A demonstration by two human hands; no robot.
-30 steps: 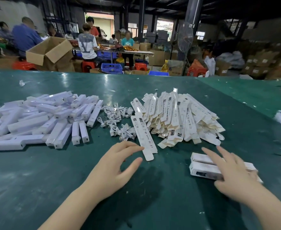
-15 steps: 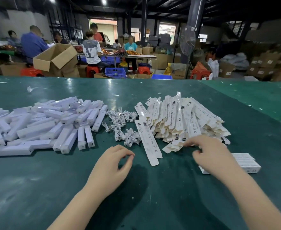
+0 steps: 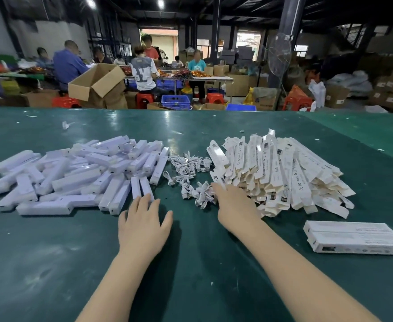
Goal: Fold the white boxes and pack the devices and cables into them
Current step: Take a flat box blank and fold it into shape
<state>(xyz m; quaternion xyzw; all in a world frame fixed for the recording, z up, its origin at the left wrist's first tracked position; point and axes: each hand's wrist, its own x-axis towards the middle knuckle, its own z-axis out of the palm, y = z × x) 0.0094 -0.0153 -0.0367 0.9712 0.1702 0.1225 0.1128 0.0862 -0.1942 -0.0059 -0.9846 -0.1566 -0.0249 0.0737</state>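
A dark green tabletop [image 3: 51, 263] in a dim warehouse; workers sit at tables beyond its far edge. White devices [image 3: 74, 180] heap toward the left edge, coiled cables [image 3: 191, 173] mid-table, flat white boxes [image 3: 281, 173] right of them, folded boxes [image 3: 353, 238] near the right edge. The left hand [image 3: 142, 226] hovers spread, empty. The right hand [image 3: 235, 203] reaches the flat boxes; its fingertips are hidden, grip unclear.

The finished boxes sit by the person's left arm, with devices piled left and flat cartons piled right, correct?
Not quite. The head view shows the finished boxes by the person's right arm, not the left. The devices are indeed piled left and the flat cartons right.
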